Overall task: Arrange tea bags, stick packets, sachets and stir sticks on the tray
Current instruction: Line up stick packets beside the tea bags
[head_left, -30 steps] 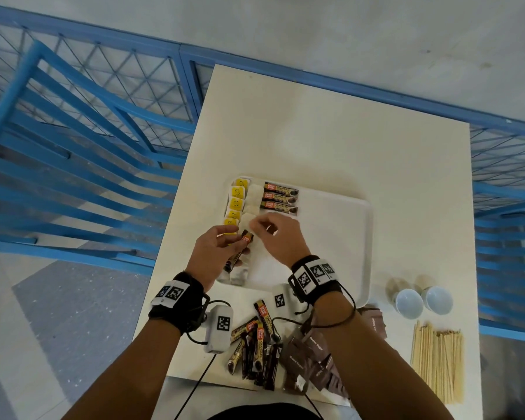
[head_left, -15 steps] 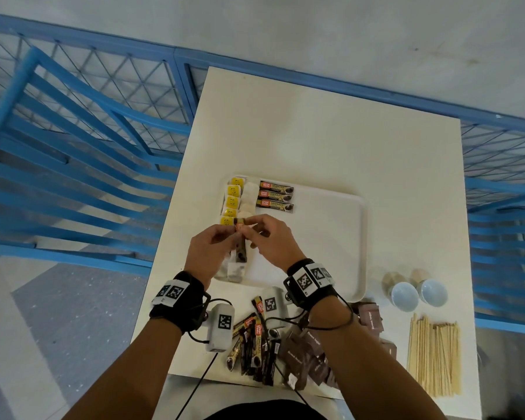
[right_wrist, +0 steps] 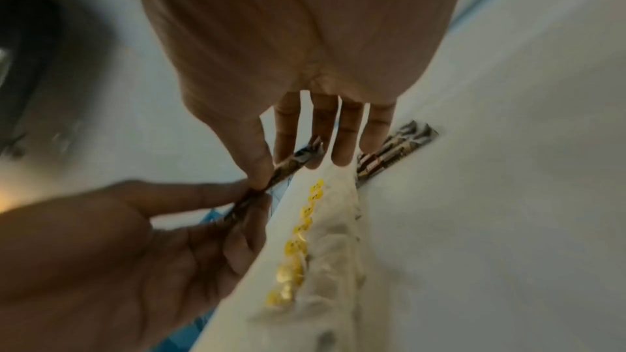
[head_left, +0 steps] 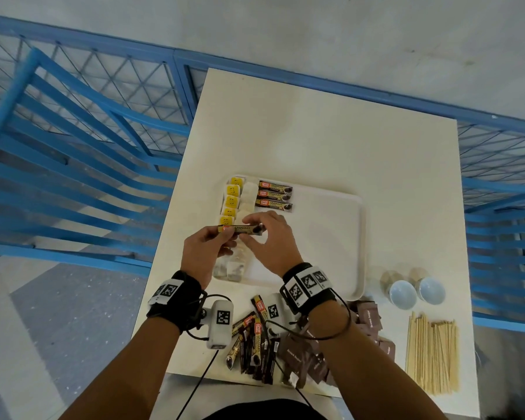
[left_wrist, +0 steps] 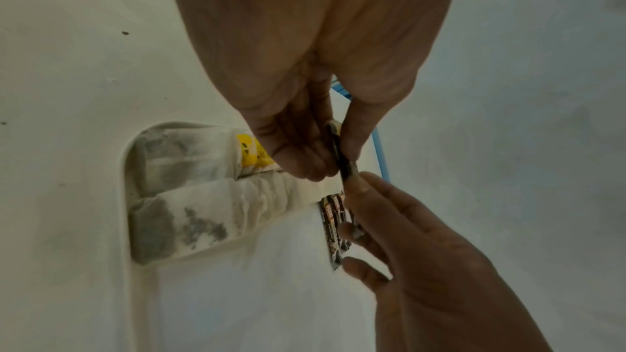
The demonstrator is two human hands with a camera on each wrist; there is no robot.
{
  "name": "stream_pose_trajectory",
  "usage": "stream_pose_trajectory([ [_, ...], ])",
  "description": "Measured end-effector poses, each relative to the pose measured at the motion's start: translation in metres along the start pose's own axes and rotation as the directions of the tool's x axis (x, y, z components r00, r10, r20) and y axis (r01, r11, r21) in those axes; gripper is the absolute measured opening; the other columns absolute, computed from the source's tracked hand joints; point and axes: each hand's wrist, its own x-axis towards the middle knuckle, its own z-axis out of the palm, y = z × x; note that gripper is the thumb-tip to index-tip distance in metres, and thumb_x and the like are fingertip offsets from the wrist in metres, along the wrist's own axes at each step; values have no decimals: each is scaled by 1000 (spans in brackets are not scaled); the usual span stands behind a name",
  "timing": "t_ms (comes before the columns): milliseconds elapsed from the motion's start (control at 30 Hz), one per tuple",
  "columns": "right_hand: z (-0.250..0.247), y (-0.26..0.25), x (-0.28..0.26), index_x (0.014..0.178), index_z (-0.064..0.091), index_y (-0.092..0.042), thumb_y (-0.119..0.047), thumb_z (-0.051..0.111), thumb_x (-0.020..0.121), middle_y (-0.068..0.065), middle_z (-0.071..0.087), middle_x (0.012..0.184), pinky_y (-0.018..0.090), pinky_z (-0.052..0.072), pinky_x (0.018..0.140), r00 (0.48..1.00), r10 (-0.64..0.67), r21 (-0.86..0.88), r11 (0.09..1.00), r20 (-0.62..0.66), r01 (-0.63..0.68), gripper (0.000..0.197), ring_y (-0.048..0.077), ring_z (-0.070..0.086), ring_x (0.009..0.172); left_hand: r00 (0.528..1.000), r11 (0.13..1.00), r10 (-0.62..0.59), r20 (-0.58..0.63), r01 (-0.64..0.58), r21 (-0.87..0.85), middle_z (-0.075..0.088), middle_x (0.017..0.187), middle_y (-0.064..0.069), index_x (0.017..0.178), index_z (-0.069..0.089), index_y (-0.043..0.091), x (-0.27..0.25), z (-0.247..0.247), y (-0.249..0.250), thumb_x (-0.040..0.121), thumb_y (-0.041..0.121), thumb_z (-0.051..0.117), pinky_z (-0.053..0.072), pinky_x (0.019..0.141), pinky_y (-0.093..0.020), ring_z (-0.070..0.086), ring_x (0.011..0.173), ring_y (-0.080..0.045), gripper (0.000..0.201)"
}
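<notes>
A stick packet (head_left: 240,229) is pinched at both ends by the left hand (head_left: 203,249) and right hand (head_left: 272,236), above the tray (head_left: 331,237)'s left side; plenty of bare tray is left on the right.

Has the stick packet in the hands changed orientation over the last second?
Yes. The stick packet, earlier slanting toward the person, now lies level, parallel to the three packets on the tray.

Both hands covered the middle of the row of white tea bags with yellow tags (head_left: 236,204). The right forearm overlapped the heap of brown paper sachets (head_left: 303,356). Small lettering on them was unreadable
</notes>
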Motion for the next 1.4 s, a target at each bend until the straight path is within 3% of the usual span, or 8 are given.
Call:
stream_pose_trajectory([
  [100, 1, 2, 1, 110, 68, -25, -28, 75, 84, -8, 58, 107, 26, 36, 91, 990, -142, -242, 960, 17, 142, 28, 15, 47, 106, 1000, 1000, 4, 20, -4, 17, 74, 83, -18, 98, 74, -1, 1, 2, 0, 91, 13, 75, 55, 72, -36, 66, 74, -27, 16],
  [200, -2, 7, 3, 107, 69, -23, -26, 74, 86, -8, 60, 104, 33, 37, 88, 984, -174, -288, 944, -21, 161, 22, 18, 49, 103, 999, 1000, -6, 49, 5, 15, 75, 88, -19, 101, 73, -1, 2, 3, 2, 92, 16, 75, 57, 72, -36, 67, 75, -26, 20],
  [467, -16, 49, 22, 107, 70, -24, -25, 76, 84, -4, 62, 109, 39, 38, 91, 987, 42, -423, 900, -152, -104, 24, 23, 50, 107, 997, 993, -42, 69, 34, 114, 75, 84, -12, 105, 70, 2, 6, -3, 1, 97, 14, 68, 52, 67, -34, 66, 76, -26, 15],
  [600, -12, 58, 28, 107, 74, -26, -26, 78, 82, 0, 57, 112, 39, 35, 93, 985, 80, -490, 860, -155, -147, 26, 26, 46, 109, 997, 988, -57, 55, 48, 148, 76, 89, -15, 106, 70, 3, 6, -6, 0, 98, 13, 66, 50, 64, -32, 66, 76, -25, 13],
  [800, -8, 59, 28, 115, 69, -24, -27, 74, 83, 0, 56, 113, 41, 37, 94, 987, 73, -488, 862, -146, -136, 33, 25, 46, 108, 997, 984, -67, 41, 59, 167, 77, 93, -17, 106, 70, 4, 8, -9, -2, 98, 10, 65, 50, 63, -31, 66, 77, -26, 11],
  [1000, 1, 61, 29, 98, 70, -20, -18, 66, 90, 0, 60, 104, 43, 43, 88, 990, 49, -418, 903, -136, -102, 9, 24, 50, 99, 997, 980, -70, 42, 61, 190, 77, 87, -8, 105, 71, 8, 8, -10, -4, 98, 10, 64, 48, 63, -30, 67, 78, -25, 9],
  [1167, 3, 60, 37, 99, 70, -18, -16, 66, 90, 2, 61, 106, 40, 42, 90, 985, 69, -369, 921, -159, -125, 10, 26, 51, 101, 997, 972, -61, 39, 51, 228, 77, 87, -5, 105, 71, 9, 6, -14, -5, 98, 9, 62, 46, 59, -28, 69, 79, -22, 11],
  [1400, 2, 59, 40, 101, 68, -15, -16, 67, 88, 6, 60, 108, 46, 44, 89, 982, 65, -379, 916, -179, -130, 13, 30, 51, 101, 997, 964, -59, 42, 46, 263, 76, 85, -5, 108, 71, 5, 0, -18, -9, 98, 7, 61, 46, 50, -20, 66, 73, -19, 14],
])
